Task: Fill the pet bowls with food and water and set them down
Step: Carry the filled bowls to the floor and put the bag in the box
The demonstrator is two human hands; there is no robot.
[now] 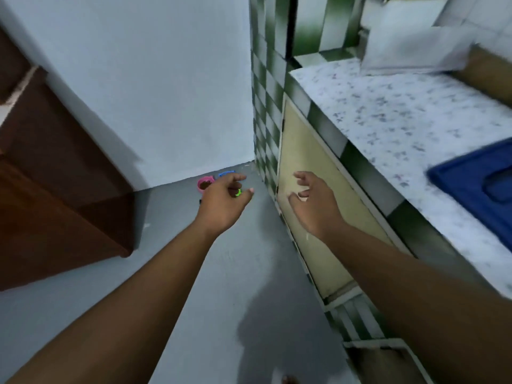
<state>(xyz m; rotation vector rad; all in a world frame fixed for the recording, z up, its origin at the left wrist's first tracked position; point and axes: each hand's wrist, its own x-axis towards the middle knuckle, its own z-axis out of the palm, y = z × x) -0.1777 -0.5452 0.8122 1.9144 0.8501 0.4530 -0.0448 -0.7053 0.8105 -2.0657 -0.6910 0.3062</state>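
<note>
Pink bowl [204, 184], blue bowl [225, 174] and green bowl [238, 193] (mostly hidden) sit in the floor [221, 273] corner; left hand [221, 202] and right hand [311, 202] hover relaxed, empty. A hasty reach could tip one.

Green bowl [238, 193] — mostly behind left hand [221, 202]
</note>
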